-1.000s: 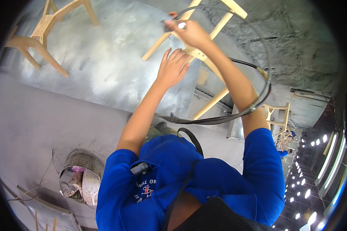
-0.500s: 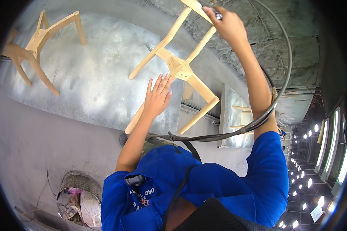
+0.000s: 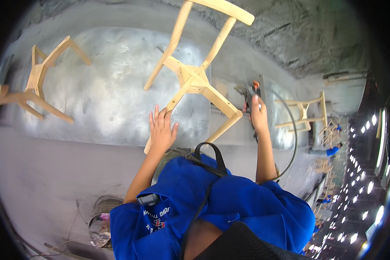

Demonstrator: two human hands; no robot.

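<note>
A pale wooden chair frame [image 3: 196, 80] stands on the grey metal-topped table in front of me, with crossed rails at its middle and a curved top rail at the far end. My left hand [image 3: 162, 130] rests on the near end of one rail, fingers spread and nearly straight. To the right of the frame and apart from it, my right hand [image 3: 258, 116] is closed round a hand-held hose tool [image 3: 254, 89] with a dark body and an orange part. Its exact kind is blurred. A grey hose [image 3: 295, 143] loops beside my right forearm.
Another wooden chair frame [image 3: 38, 78] stands at the left of the metal table [image 3: 104, 86]. Farther right, a third frame [image 3: 305, 113] is on another table. A wicker basket [image 3: 102, 221] with crumpled material sits on the floor at lower left. People in blue are in the distance at right.
My right hand has come down from the frame's top rail towards me with the tool, and the hose has swung lower. My left hand stays at the frame, slightly left and nearer.
</note>
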